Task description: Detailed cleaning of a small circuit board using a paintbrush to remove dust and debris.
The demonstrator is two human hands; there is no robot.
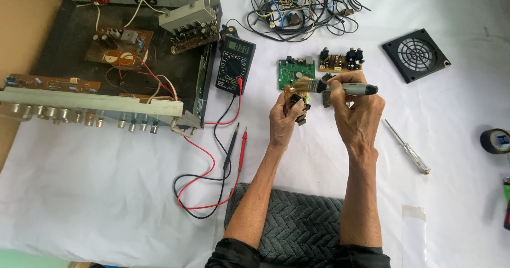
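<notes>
The left hand point(282, 120) is clamped on a small brown board point(295, 99), held up off the sheet in front of the person, and the right hand point(357, 107) is closed round a grey-handled brush point(332, 87) whose bristles lie against the board's top edge. Judging from this, the dusting of that board is in hand and not finished; how clean it is cannot be told at this size. Just beyond the hands lie two more boards on the white sheet point(106, 193): a green board point(295, 72) and a tan board point(340, 61) with black sockets, and it is not clear whether these have been brushed. That makes three loose boards, one held. To the right lie one screwdriver point(407, 147), one black fan grille point(416, 54) and one tape roll point(495, 141) at the edge. To the left lie one multimeter point(234, 64) with two probes point(237, 147), one black and one red, on their leads. Further left stands one opened amplifier chassis point(106, 61), its inner boards still wired in. One cable tangle point(297, 7) lies at the top, and a grey cushion point(292, 220) sits under the forearms.
</notes>
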